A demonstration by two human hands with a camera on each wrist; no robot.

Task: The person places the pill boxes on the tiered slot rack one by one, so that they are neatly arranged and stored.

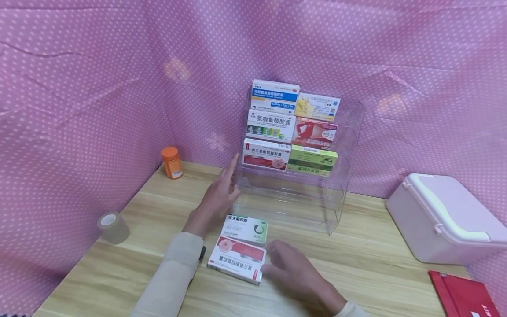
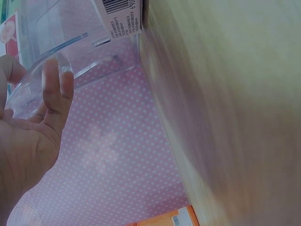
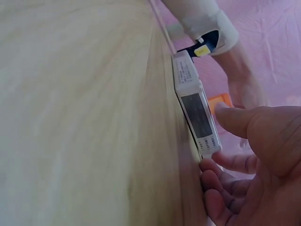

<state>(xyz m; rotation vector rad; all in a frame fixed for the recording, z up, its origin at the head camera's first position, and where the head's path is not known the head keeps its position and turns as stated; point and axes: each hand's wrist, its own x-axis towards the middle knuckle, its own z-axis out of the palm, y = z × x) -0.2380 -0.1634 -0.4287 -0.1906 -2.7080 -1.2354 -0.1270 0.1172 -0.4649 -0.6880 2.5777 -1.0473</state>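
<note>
A clear stepped display rack (image 1: 283, 215) holds several medicine boxes in two columns. My left hand (image 1: 222, 193) is at the rack's left side, its thumb and fingers about the clear side panel (image 2: 35, 84) in the left wrist view. On the table before the rack lie a white-and-green medicine box (image 1: 242, 228) and, nearer me, a red-and-white medicine box (image 1: 237, 259) with its print upside down. My right hand (image 1: 293, 268) is at the right end of the red-and-white box. In the right wrist view, its thumb and loosely bent fingers (image 3: 230, 188) surround the box end without visibly gripping it.
An orange bottle (image 1: 172, 164) stands at the back left, with a tape roll (image 1: 113, 228) nearer the left edge. To the right are a pale pink lidded case (image 1: 416, 220) and a red pouch (image 1: 461, 295). Pink dotted cloth (image 1: 119, 88) hangs behind the table.
</note>
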